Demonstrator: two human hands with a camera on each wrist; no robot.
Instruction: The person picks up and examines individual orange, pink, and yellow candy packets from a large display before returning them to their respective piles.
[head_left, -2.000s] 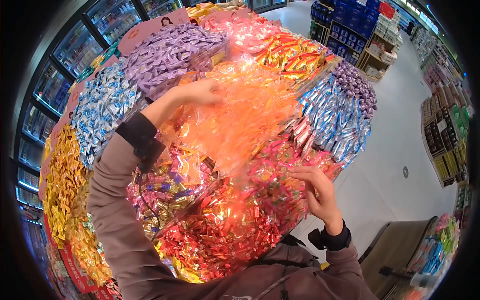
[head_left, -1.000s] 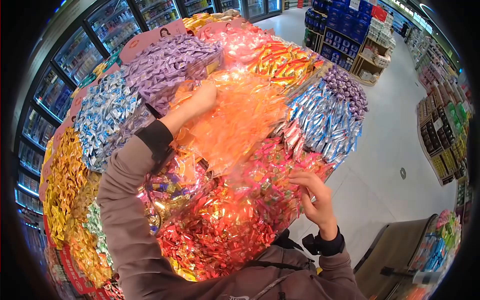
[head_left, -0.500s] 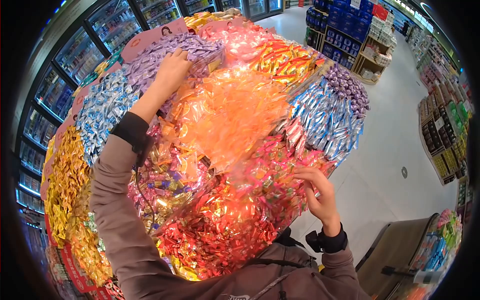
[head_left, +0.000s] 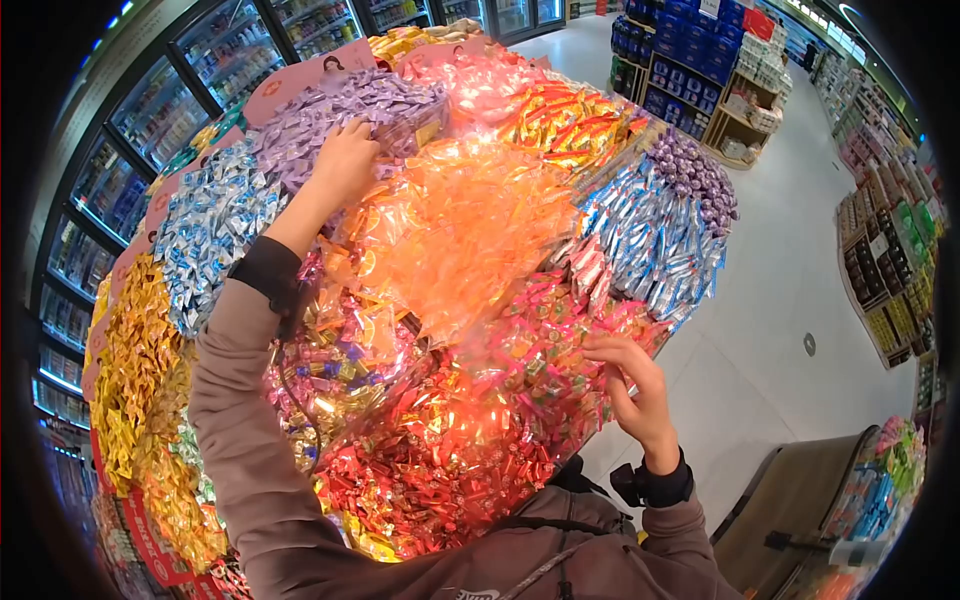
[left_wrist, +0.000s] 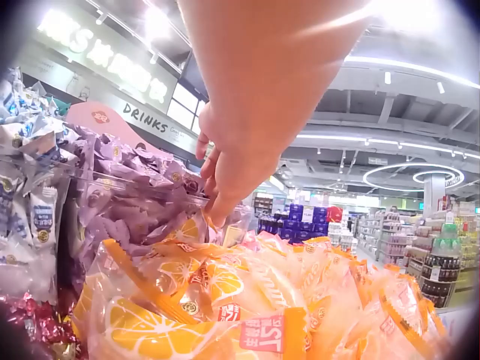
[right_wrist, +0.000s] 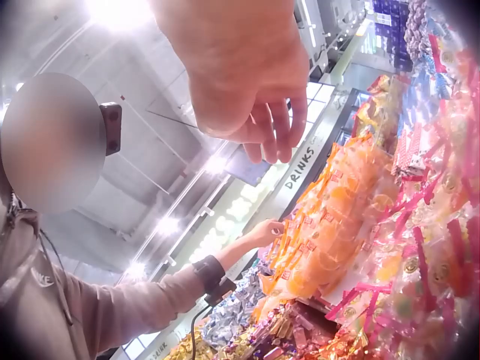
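The left hand (head_left: 345, 160) is stretched to the far left of the display, its fingers bunched together with their tips in the purple-wrapped sweets (head_left: 320, 110), just at the clear divider (left_wrist: 142, 191). Whether a sweet is pinched cannot be told. The right hand (head_left: 635, 395) is held loosely curled at the near right edge, against the pink-wrapped sweets (head_left: 545, 335), and nothing is seen in it.

The heaps are piled above their dividers, so purple sweets could be tipped over into the orange-slice sweet bags (head_left: 470, 230) if the fingers are dragged back. Sweets could also be swept aside by the left sleeve (head_left: 230, 400), which lies across the near bins. Pink ones could be knocked to the floor (head_left: 790, 280) from the overhanging edge.
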